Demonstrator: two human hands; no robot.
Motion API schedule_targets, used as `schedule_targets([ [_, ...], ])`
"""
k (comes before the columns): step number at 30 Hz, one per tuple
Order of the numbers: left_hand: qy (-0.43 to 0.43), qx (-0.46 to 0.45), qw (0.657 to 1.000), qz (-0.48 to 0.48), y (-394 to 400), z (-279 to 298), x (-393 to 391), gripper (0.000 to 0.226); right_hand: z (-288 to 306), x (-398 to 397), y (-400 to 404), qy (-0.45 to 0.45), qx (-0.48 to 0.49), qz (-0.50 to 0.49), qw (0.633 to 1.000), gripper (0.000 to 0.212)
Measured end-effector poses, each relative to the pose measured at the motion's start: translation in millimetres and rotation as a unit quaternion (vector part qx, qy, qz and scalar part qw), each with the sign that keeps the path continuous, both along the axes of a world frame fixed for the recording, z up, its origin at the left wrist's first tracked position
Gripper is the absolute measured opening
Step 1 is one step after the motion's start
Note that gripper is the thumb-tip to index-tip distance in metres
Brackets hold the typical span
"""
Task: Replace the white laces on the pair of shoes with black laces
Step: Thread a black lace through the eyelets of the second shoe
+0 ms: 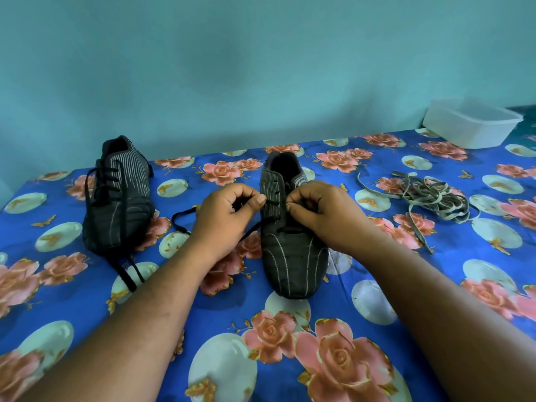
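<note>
We see a blue floral cloth (290, 381) spread across the whole work surface, printed with pink roses, pale round discs and small golden butterflies. Behind it we face a plain turquoise wall (232, 68), evenly painted, with a few faint darker smudges. At the far right corner we find a white plastic container (471, 123), rectangular with rounded corners, standing open side up on the cloth just beside the wall. We cannot make out anything inside the container from this angle.
</note>
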State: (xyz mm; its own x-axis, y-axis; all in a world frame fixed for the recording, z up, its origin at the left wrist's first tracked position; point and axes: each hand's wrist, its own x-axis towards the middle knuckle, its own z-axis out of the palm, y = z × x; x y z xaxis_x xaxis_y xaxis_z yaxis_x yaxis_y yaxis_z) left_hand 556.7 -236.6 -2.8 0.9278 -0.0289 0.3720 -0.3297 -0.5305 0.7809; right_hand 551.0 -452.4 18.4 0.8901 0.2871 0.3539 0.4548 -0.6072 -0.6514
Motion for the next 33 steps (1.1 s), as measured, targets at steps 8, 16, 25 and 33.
schedule_targets([
  [8,-0.107,0.127,0.980,0.106,1,0,-2,0.015,-5,4,-12,0.017,0.141,-0.004,0.990,0.007],
  [16,-0.137,0.276,0.951,0.032,-4,4,-12,0.063,10,2,-27,0.005,0.223,-0.054,0.973,0.010],
  [25,-0.023,-0.019,0.997,-0.072,-9,12,-20,0.044,5,-7,-17,-0.096,0.054,0.070,0.991,0.014],
  [33,-0.020,-0.144,0.978,-0.149,-23,27,-37,0.035,-1,-8,1,-0.119,0.023,0.071,0.990,0.018],
])
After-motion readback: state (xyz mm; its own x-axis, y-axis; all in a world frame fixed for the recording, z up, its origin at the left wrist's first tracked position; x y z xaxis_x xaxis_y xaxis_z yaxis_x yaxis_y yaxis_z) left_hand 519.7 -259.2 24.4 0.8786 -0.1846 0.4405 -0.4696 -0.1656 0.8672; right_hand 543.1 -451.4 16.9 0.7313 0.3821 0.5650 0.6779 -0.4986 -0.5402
